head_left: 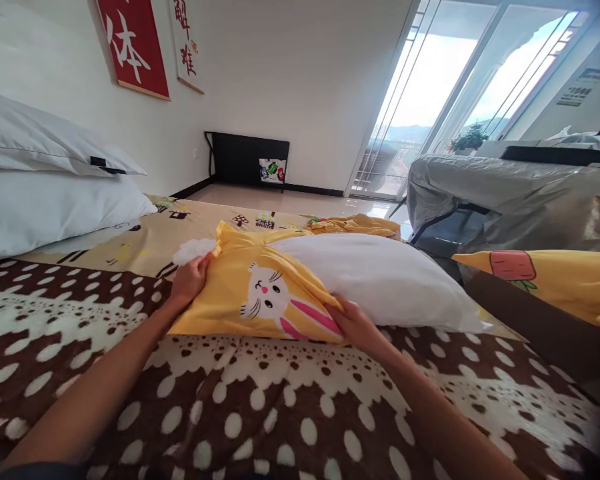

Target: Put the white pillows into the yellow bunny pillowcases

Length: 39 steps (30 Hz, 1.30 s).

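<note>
A white pillow (380, 277) lies on the bed, its left part inside a yellow pillowcase (235, 300) printed with a white rabbit. The pillow's right half sticks out bare. At the closed left end of the case, my left hand (193, 277) has its fingers curled on the yellow cloth. My right hand (353, 320) grips the edge of the case's opening near the rabbit's pink ears, beside the bare pillow. The fingertips of the right hand are partly hidden by the cloth.
Two white pillows (55, 200) are stacked at the left. A brown dotted blanket (250, 413) covers the near bed. Crumpled yellow cloth (355, 225) lies behind the pillow; another yellow cloth with a carrot print (570, 273) is at the right. A plastic-covered table (510, 180) stands beyond.
</note>
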### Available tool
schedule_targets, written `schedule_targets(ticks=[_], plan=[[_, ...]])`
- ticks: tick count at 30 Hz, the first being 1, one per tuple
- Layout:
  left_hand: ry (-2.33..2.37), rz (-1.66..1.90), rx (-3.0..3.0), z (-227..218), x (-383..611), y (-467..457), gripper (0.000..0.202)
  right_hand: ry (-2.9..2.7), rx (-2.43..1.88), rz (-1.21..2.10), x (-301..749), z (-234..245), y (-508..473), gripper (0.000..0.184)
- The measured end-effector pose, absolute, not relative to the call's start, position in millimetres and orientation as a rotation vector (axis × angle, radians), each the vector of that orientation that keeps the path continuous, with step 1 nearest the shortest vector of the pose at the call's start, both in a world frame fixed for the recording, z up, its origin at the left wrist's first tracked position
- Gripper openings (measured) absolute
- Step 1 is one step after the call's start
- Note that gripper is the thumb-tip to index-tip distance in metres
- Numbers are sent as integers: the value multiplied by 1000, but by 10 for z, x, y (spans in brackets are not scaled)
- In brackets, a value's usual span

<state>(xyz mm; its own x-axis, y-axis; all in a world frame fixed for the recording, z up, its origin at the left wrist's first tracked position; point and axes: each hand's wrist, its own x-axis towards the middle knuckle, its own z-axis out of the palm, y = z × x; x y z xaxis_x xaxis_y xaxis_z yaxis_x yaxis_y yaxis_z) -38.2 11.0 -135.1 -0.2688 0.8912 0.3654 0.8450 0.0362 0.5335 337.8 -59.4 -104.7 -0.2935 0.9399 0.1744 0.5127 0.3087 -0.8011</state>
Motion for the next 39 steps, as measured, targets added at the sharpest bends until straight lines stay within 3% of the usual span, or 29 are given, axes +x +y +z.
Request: schedule_targets(ticks=[3,5,13,17,23,27,32,36,39], plan=[[2155,1042,1792,-1585,-408,48,45,-2035,-1435,416,3283,-962,-565,28],[2118,1061,1737,-1597,-441,40,45,-2002,-1493,302,3291,-888,-561,27],[1716,1049,1349,-1342,-380,-102,65,-2375,-1275,846,3610,-926,-720,25],[1683,1112,1180,-1287,-267,-173,60,-2185,-1080,1020,3493,-1060,-731,34],[1784,1318,1164,-1091,-327,96,51,-2174,-1035,881,3052,-1217,-695,32],[1810,1395,1225,-1255,-248,203,51,-2046,-1278,862,3256,-1151,-638,39],[1829,1334,1386,-1446,-268,56,43,-1683,-1466,986,3594,-987,-577,39],[1665,1226,1323,-1315,-447,-188,51,-1435,-1211,1392,3655,-852,-617,47],[1398,997,1135,-1260,-461,-390,58,-1359,-1142,1494,3603,-776,-643,48]])
